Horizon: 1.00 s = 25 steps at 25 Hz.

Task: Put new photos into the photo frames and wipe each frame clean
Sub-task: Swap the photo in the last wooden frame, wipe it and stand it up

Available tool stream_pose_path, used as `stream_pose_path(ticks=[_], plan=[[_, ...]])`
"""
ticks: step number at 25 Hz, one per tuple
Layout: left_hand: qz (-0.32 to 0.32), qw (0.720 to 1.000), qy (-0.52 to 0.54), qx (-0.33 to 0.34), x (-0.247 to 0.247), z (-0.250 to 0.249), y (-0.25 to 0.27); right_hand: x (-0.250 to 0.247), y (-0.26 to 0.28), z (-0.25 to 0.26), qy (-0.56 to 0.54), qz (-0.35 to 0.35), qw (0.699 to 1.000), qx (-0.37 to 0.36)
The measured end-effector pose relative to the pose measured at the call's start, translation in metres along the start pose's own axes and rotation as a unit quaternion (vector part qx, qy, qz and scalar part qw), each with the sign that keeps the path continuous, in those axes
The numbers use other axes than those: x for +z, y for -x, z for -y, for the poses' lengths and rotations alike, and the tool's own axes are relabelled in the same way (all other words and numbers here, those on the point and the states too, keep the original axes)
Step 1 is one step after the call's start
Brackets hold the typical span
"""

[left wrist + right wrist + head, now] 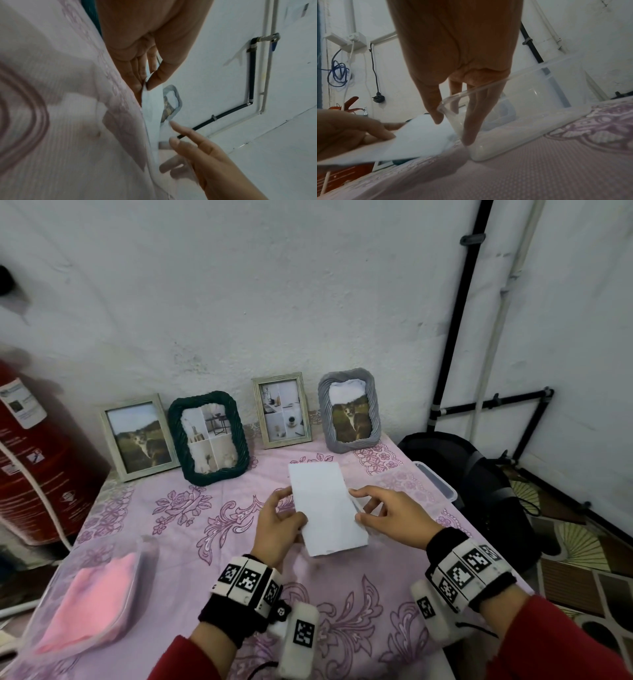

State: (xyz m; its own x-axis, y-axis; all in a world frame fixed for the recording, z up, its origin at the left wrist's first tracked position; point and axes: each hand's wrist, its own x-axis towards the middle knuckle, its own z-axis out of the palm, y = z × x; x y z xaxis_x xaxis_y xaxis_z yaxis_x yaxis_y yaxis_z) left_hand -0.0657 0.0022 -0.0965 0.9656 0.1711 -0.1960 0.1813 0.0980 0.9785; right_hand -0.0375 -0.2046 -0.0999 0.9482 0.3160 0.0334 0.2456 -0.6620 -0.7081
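A white stack of photos (325,508), blank side up, hangs just above the pink flowered tablecloth. My left hand (289,510) pinches its left edge, thumb on top and fingers beneath, as the left wrist view confirms (145,83). My right hand (359,506) has straight, spread fingers that touch the stack's right edge (419,135). Along the wall stand several frames: a pale wooden frame (138,438) with a cat photo, a dark green rope frame (208,438), a second pale frame (282,410) and a grey ribbed frame (349,412) with a cat photo.
A pink cloth (92,611) lies in a clear tray at the front left. A clear plastic container (436,484) sits at the table's right edge, close to my right hand. A red cylinder (37,460) stands left of the table, a black bag (479,474) right of it.
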Motion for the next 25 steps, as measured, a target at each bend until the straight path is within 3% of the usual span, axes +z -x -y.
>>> stream_pose_path(ticks=[4,8,12,19,25], plan=[[-0.012,0.999,0.001,0.046,-0.02,-0.018,0.003,-0.003,-0.002,0.003,-0.01,-0.003,1.0,0.002],[0.011,0.996,0.007,0.093,-0.019,-0.034,0.01,-0.008,-0.009,0.016,-0.159,-0.12,0.98,0.017],[0.068,0.99,0.019,0.124,0.003,-0.047,0.014,-0.018,-0.012,0.034,-0.3,-0.101,0.949,0.001],[0.133,0.978,-0.014,0.158,0.051,-0.05,0.001,-0.054,-0.014,0.026,-0.279,-0.216,0.936,-0.007],[0.174,0.973,-0.051,0.142,0.087,-0.034,-0.018,-0.069,-0.018,-0.006,-0.258,-0.245,0.934,0.03]])
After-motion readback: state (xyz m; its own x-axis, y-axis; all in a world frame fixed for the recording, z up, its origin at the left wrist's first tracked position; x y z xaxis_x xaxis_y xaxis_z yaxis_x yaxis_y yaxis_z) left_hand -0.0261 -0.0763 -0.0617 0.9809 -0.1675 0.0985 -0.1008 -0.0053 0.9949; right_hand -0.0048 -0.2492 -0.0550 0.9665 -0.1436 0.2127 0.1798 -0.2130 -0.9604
